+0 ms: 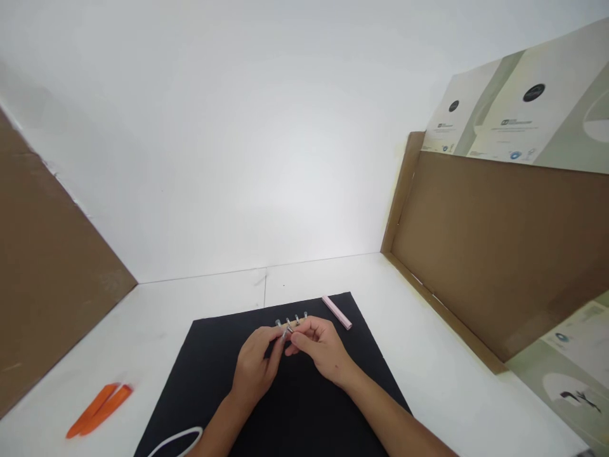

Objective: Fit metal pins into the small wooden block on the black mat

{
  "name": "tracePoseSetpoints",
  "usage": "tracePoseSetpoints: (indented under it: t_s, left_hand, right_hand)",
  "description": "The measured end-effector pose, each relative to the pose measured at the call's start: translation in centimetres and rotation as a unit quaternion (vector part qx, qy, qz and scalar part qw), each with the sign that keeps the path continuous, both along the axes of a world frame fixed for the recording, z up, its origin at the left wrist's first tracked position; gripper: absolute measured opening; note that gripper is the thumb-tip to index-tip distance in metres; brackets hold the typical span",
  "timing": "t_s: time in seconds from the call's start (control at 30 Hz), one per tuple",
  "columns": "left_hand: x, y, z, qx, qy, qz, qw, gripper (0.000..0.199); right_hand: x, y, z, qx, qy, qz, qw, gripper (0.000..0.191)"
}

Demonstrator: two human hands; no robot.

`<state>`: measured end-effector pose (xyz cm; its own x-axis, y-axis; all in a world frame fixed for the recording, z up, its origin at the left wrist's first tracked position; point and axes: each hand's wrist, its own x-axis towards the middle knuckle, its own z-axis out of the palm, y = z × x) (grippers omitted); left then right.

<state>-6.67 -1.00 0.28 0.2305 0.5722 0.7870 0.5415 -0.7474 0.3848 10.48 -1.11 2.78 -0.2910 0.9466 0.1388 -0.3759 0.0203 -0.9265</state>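
Observation:
Both hands meet over the black mat around a light wooden strip [286, 325] with several small silver metal pieces [297, 318] standing along its far side. My left hand [257, 358] is closed at the strip's left end, and a small silver piece shows at its thumb tip. Pinched between thumb and fingertips of my right hand [323, 349] is a small silver metal cylinder [290, 329]. The two fingertips nearly touch there. Fingers cover part of the strip, and the exact kind of the metal pieces is too small to tell.
A pink tube [337, 312] lies on the black mat [214, 343], right of my hands. Two orange strips [99, 409] rest on the white table at left. A white cord loop [176, 441] is by my left forearm. Cardboard panels [476, 241] flank both sides.

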Motion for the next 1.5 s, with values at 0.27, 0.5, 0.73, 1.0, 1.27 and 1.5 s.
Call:
tracePoseSetpoints:
  t_s: [0.27,0.5,0.73,1.0,1.27,1.5]
  left_hand:
    - [0.13,0.02,0.18,-0.009,-0.013,0.009,1.000,0.014]
    - [0.19,-0.02,0.48,0.005,-0.015,0.015,1.000,0.013]
    - [0.02,-0.11,0.25,0.000,-0.012,0.006,1.000,0.014]
    - [0.12,0.08,0.21,0.005,-0.008,0.007,1.000,0.014]
    - [0.00,0.00,0.07,-0.001,-0.007,0.019,1.000,0.013]
    - [-0.05,-0.04,0.32,0.010,-0.002,0.025,1.000,0.013]
  right_hand:
    - [0.01,-0.29,0.23,-0.014,0.015,0.012,1.000,0.028]
    - [0.20,-0.30,0.53,0.006,0.017,0.022,1.000,0.018]
    - [0.07,-0.33,0.03,0.033,0.026,0.026,0.999,0.010]
    - [0.13,-0.29,0.50,0.009,-0.006,-0.005,1.000,0.023]
    - [-0.05,-0.14,0.12,0.036,0.027,0.042,0.998,0.021]
    - [0.07,-0.31,0.14,0.055,0.018,0.046,0.997,0.018]
